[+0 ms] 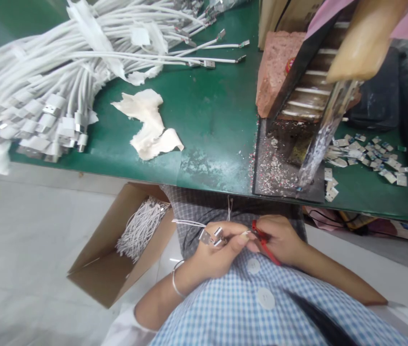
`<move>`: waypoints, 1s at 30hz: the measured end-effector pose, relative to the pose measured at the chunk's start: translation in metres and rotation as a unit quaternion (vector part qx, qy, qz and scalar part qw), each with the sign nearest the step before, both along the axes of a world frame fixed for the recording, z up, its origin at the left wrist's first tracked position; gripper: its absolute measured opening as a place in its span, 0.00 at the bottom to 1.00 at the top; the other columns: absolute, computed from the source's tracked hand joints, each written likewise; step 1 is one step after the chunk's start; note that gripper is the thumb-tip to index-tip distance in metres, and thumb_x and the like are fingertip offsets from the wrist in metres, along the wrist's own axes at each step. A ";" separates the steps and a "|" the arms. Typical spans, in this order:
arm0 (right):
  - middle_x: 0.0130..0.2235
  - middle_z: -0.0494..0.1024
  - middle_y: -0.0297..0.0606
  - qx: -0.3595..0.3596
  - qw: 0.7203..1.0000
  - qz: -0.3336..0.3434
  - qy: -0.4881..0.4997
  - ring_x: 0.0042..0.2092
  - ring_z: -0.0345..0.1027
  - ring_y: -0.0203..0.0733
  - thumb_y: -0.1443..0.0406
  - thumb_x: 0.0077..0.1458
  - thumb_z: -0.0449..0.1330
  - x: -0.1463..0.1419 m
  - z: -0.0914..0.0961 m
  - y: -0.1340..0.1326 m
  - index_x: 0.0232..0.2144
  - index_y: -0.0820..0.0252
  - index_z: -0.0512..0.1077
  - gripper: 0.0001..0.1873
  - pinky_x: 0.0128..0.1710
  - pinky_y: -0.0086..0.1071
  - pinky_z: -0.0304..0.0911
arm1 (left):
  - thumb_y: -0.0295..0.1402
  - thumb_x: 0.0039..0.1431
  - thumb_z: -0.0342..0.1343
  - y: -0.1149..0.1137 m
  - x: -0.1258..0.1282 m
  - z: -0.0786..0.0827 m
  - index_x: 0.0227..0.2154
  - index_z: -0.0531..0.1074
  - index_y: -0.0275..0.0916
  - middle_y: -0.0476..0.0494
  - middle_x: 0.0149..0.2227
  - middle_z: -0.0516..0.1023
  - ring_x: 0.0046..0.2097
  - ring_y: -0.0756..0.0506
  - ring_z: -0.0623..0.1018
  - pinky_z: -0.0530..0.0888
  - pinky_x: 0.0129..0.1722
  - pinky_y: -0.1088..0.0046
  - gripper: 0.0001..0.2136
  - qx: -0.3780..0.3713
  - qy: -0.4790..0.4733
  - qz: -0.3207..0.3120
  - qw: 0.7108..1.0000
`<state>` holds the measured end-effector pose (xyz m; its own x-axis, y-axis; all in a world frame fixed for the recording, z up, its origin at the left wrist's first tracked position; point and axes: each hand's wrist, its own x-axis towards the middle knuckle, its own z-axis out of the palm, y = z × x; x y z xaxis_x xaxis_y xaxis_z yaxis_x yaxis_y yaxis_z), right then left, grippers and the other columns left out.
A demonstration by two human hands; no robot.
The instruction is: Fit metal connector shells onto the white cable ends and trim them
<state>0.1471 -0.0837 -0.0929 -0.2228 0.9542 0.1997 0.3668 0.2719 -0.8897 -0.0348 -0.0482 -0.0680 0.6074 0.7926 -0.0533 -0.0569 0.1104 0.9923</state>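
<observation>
My left hand [215, 252] is closed in my lap on a few thin white cables with metal USB plugs [211, 235] at their ends. Touching it on the right, my right hand [279, 240] is closed on a red-handled tool [264, 242], likely small cutters, whose tip meets the plugs. Both hands sit below the front edge of the green table [211, 120], over my blue checked shirt.
A big heap of white USB cables [45, 77] covers the table's left. Crumpled white paper [149, 125] lies mid-table. A dark tray with metal scraps [279, 163] and small metal parts [366, 156] are at right. A cardboard box of cables [117, 250] stands on the floor.
</observation>
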 end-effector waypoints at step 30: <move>0.18 0.60 0.27 0.102 0.993 0.009 -0.064 0.20 0.51 0.33 0.59 0.63 0.59 0.017 0.000 0.007 0.20 0.56 0.59 0.21 0.23 0.29 0.47 | 0.48 0.68 0.49 0.002 0.001 0.007 0.24 0.76 0.34 0.43 0.21 0.77 0.25 0.49 0.76 0.76 0.31 0.73 0.24 -0.047 0.026 -0.021 0.998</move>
